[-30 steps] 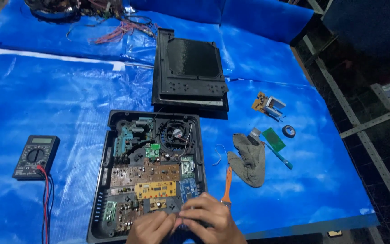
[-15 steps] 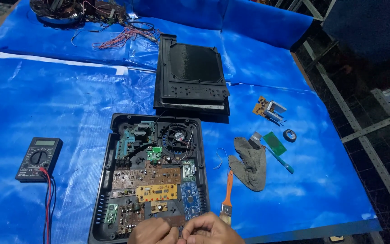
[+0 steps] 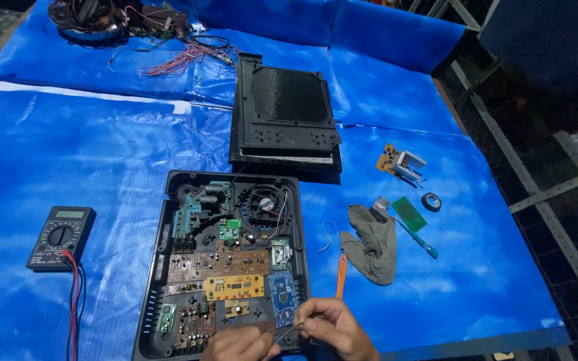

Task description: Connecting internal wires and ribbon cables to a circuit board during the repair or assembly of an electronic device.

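An open black device casing [image 3: 162,267] lies on the blue tarp, holding a fan and several circuit boards, among them a yellow board [image 3: 233,287] and a blue board [image 3: 282,297]. My right hand [image 3: 334,327] is at the casing's lower right corner and pinches a thin wire [image 3: 290,331] between its fingertips. The wire slants down to the fingertips of my left hand [image 3: 239,345]. That hand is curled over the casing's bottom edge and partly cut off by the frame. Whether it grips the wire is unclear.
A black cover panel [image 3: 285,113] lies beyond the casing. A multimeter [image 3: 61,237] with red and black leads sits at the left. To the right are an orange-handled tool [image 3: 341,275], a grey cloth [image 3: 373,246], small boards [image 3: 399,162], a tape roll [image 3: 431,201]. Tangled wires [image 3: 122,17] are far back.
My hands, pressed together over the casing's bottom edge before, have come slightly apart. The right hand has shifted right, and the thin wire now shows between them.
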